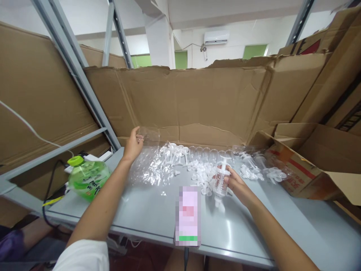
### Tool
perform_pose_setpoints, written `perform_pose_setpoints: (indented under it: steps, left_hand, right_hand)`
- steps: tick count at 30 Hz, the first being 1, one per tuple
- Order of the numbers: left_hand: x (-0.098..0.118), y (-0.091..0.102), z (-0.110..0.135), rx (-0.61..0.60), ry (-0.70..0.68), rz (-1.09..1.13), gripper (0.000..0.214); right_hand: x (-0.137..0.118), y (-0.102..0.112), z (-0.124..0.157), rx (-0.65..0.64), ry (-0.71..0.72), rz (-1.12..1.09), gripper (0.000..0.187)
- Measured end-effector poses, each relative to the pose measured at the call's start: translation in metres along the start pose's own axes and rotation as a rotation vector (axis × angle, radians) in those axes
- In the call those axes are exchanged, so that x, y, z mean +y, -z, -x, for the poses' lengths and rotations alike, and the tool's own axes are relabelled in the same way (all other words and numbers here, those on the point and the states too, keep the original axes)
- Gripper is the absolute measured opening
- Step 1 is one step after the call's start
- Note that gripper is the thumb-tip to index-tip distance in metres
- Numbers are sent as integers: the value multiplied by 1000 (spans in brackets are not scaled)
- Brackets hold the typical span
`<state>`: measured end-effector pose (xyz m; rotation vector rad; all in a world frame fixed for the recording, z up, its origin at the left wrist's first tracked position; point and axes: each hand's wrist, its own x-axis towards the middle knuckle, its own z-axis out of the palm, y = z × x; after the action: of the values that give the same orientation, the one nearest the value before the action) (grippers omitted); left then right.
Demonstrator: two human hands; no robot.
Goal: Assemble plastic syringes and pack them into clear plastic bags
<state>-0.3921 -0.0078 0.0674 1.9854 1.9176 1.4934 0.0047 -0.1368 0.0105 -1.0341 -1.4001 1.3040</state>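
Observation:
My right hand (236,183) is closed around a clear plastic syringe (221,180), held upright above the grey table (254,233). My left hand (133,145) reaches to the back of the table and pinches the edge of a clear plastic bag (148,162). Between the hands lie white plungers (173,154), a row of clear barrels (207,153) and small white caps (201,175).
A phone (188,215) lies flat near the table's front edge. A green bottle (88,177) lies at the left beside cables and a power strip (96,156). Cardboard walls (197,101) ring the table. An open carton (299,165) sits at the right.

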Motion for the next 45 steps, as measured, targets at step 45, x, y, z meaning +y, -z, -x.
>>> perform_pose_setpoints:
  steps: [45]
  left_hand:
    - [168,-56,121,-90,250,1373,37]
  right_hand:
    - [-14,-6,5,118,254,-756,23]
